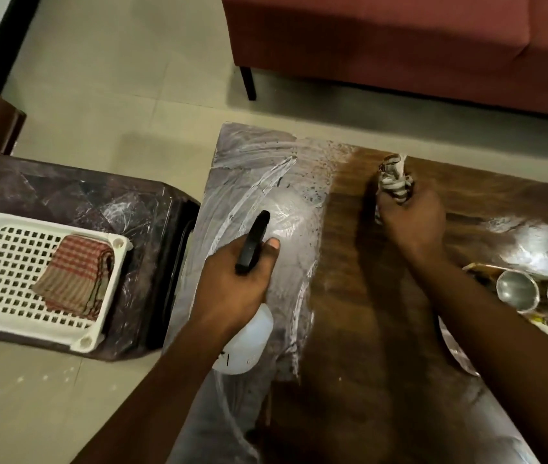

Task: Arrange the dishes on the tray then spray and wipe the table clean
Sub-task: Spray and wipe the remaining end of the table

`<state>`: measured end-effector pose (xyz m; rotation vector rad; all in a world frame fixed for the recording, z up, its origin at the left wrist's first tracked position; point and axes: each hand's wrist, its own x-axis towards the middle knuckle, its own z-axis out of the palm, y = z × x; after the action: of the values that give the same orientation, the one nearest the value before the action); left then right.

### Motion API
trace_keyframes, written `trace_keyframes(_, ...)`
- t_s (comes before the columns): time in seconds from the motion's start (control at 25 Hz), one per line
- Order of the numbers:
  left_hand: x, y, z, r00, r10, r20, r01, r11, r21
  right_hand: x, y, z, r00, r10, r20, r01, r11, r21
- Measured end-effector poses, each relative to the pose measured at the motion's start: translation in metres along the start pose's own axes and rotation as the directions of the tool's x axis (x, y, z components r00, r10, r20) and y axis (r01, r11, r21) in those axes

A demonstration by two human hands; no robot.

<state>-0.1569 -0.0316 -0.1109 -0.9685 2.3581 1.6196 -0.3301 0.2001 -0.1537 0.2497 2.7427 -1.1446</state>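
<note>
My left hand (235,283) grips a white spray bottle (249,343) with a black nozzle, held over the left part of the wooden table (349,296), nozzle pointing away from me. My right hand (411,217) is closed on a bunched striped cloth (393,179) pressed against the table's far middle. The left part of the tabletop shows wet, whitish smears. At the right edge, two steel cups (517,289) stand on a tray (473,267) that is mostly cut off.
A low dark side table (138,202) stands left of the wooden table, carrying a white perforated plastic basket (8,262) with a folded red checked cloth (75,276) in it. A red sofa (400,45) stands beyond the table on the tiled floor.
</note>
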Motion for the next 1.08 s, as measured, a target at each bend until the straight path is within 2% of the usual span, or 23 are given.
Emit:
trace_keyframes(0.04, 0.01, 0.001, 0.005, 1.0, -0.005, -0.007, 0.005, 1.0, 0.004, 0.008, 0.003, 0.004, 0.997, -0.082, -0.007, 0.079, 0.976, -0.204)
trace_keyframes(0.12, 0.025, 0.003, 0.015, 1.0, 0.0, 0.016, 0.0, 1.0, 0.013, 0.019, 0.008, 0.019, 0.98, -0.183, 0.071, 0.196, 0.894, -0.404)
trace_keyframes(0.2, 0.032, 0.005, 0.022, 0.997, 0.027, 0.073, -0.028, 1.0, 0.014, 0.022, 0.008, 0.033, 0.956, -0.182, 0.229, 0.269, 0.853, -0.447)
trace_keyframes(0.28, 0.04, 0.008, 0.028, 0.992, 0.048, 0.116, -0.047, 0.999, -0.013, 0.028, 0.007, 0.037, 0.927, -0.184, 0.328, 0.328, 0.82, -0.469)
trace_keyframes(0.36, 0.045, 0.011, 0.03, 0.992, 0.063, 0.113, -0.061, 0.998, -0.021, 0.032, 0.01, 0.032, 0.894, -0.29, 0.342, 0.441, 0.709, -0.551)
trace_keyframes(0.4, 0.047, 0.013, 0.031, 0.992, 0.075, 0.104, -0.075, 0.997, -0.004, 0.034, 0.012, 0.026, 0.882, -0.348, 0.318, 0.472, 0.653, -0.593)
trace_keyframes(0.44, 0.048, 0.016, 0.031, 0.991, 0.087, 0.097, -0.088, 0.996, 0.007, 0.038, 0.013, 0.018, 0.885, -0.384, 0.265, 0.462, 0.64, -0.614)
trace_keyframes(0.52, 0.051, 0.021, 0.032, 0.991, 0.093, 0.096, -0.093, 0.996, 0.0, 0.047, 0.012, 0.005, 0.928, -0.361, 0.088, 0.347, 0.758, -0.552)
trace_keyframes(0.6, 0.056, 0.025, 0.034, 0.99, 0.077, 0.121, -0.076, 0.997, -0.017, 0.051, 0.006, 0.009, 0.969, -0.226, -0.098, 0.174, 0.91, -0.377)
trace_keyframes(0.68, 0.06, 0.031, 0.036, 0.987, 0.07, 0.145, -0.069, 0.998, -0.015, 0.046, -0.009, 0.024, 0.973, -0.122, -0.198, 0.075, 0.97, -0.233)
trace_keyframes(0.72, 0.062, 0.033, 0.037, 0.986, 0.076, 0.146, -0.076, 0.997, -0.005, 0.04, -0.015, 0.033, 0.977, -0.1, -0.189, 0.057, 0.973, -0.222)
trace_keyframes(0.76, 0.064, 0.035, 0.038, 0.987, 0.085, 0.139, -0.087, 0.996, 0.012, 0.032, -0.018, 0.041, 0.987, -0.103, -0.121, 0.068, 0.962, -0.264)
trace_keyframes(0.8, 0.066, 0.037, 0.039, 0.988, 0.088, 0.127, -0.093, 0.995, 0.034, 0.023, -0.018, 0.048, 0.992, -0.123, 0.005, 0.117, 0.934, -0.339)
trace_keyframes(0.88, 0.071, 0.04, 0.039, 0.991, 0.079, 0.111, -0.086, 0.995, 0.057, 0.012, -0.006, 0.051, 0.948, -0.187, 0.256, 0.289, 0.841, -0.456)
trace_keyframes(0.92, 0.072, 0.04, 0.039, 0.99, 0.075, 0.119, -0.082, 0.995, 0.058, 0.015, 0.001, 0.046, 0.922, -0.218, 0.319, 0.355, 0.804, -0.476)
trace_keyframes(1.0, 0.072, 0.039, 0.035, 0.986, 0.069, 0.153, -0.076, 0.996, 0.041, 0.033, 0.006, 0.039, 0.925, -0.22, 0.31, 0.355, 0.795, -0.492)
trace_keyframes(1.08, 0.069, 0.036, 0.03, 0.983, 0.06, 0.172, -0.063, 0.998, 0.014, 0.05, -0.007, 0.047, 0.976, -0.108, 0.191, 0.191, 0.845, -0.5)
